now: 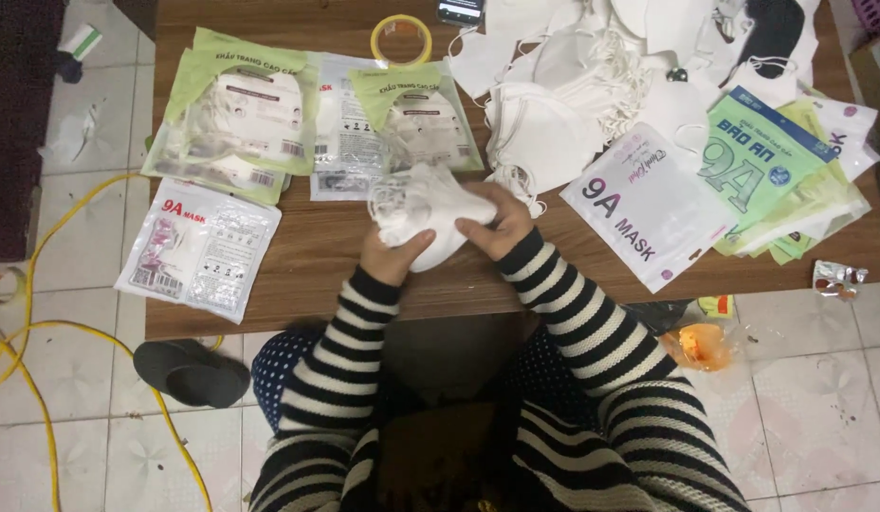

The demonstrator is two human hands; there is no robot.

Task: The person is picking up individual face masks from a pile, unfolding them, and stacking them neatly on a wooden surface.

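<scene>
**A:** Which step do I have in hand now?

**B:** I judge it is the gathering step. My left hand [394,254] and my right hand [498,228] are both closed around a small bundle of white fabric face masks [426,213], with fingers curled on it and thumbs pressing on top. The bundle is above the near middle of the brown wooden tabletop [317,256], not resting on it as far as I can tell.

**A:** What does the next move ask for?

**B:** I think a firm, even grip, so the bundle stays flat and square. I cannot tell how many masks are inside.

**A:** And around the bundle?

**B:** At 12 o'clock lies a clear plastic pouch with a green top flap [416,118], very near. At 10 o'clock are two similar green pouches [236,114]. At 9 o'clock is a white printed pouch [198,248] on the edge. At 1 o'clock is a loose heap of white masks [592,66], at 3 o'clock a fan of white and green empty pouches [724,185].

**A:** Anything in the way?

**B:** Only the pouch at 12 o'clock crowds the hands. A yellow tape roll [400,40] is farther back.
</scene>
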